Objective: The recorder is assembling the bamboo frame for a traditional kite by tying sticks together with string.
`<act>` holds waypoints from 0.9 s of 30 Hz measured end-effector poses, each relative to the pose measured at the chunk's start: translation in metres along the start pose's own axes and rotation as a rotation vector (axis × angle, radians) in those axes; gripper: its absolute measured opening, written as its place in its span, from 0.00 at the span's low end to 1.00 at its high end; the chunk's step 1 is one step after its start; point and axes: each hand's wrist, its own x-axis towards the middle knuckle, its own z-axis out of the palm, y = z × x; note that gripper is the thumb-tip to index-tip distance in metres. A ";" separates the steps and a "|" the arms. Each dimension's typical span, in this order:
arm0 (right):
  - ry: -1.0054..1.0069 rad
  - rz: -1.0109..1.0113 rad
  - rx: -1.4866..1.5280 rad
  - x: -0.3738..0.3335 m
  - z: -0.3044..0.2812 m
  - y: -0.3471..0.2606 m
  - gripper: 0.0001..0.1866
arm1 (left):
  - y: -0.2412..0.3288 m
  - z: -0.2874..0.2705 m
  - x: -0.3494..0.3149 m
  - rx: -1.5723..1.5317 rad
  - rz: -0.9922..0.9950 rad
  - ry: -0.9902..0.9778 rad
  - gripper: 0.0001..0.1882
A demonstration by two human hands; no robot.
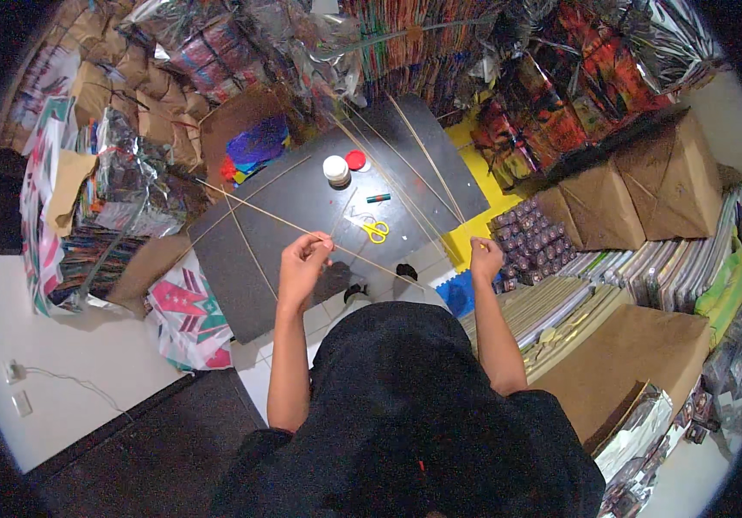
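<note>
My left hand (303,263) pinches a long thin wooden stick (258,210), which slants from the upper left down to the right across the front of the dark table. To the right, past the table's edge, my right hand (486,257) is raised with its fingers closed; whatever they grip is too fine to make out. On the tabletop lie yellow-handled scissors (376,230), a small green tube-shaped item (378,198), a white jar (336,170) and a red lid (356,161). More thin sticks (427,155) are spread over the table.
The dark table (241,298) stands before me. A cardboard box (215,129) with colourful material adjoins its far left. Bundled stock wrapped in plastic and brown paper (677,181) crowds the back and right. A patterned bag (183,315) leans at the left edge.
</note>
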 end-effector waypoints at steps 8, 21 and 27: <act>-0.068 0.063 -0.072 -0.004 -0.009 -0.008 0.13 | -0.006 -0.003 0.004 -0.019 0.013 -0.007 0.09; -0.302 -0.262 0.086 -0.037 -0.047 -0.025 0.11 | -0.009 -0.002 0.008 -0.026 0.006 -0.034 0.09; -0.480 -0.307 -0.217 -0.045 -0.047 -0.042 0.13 | -0.005 0.003 0.007 0.022 0.024 -0.029 0.09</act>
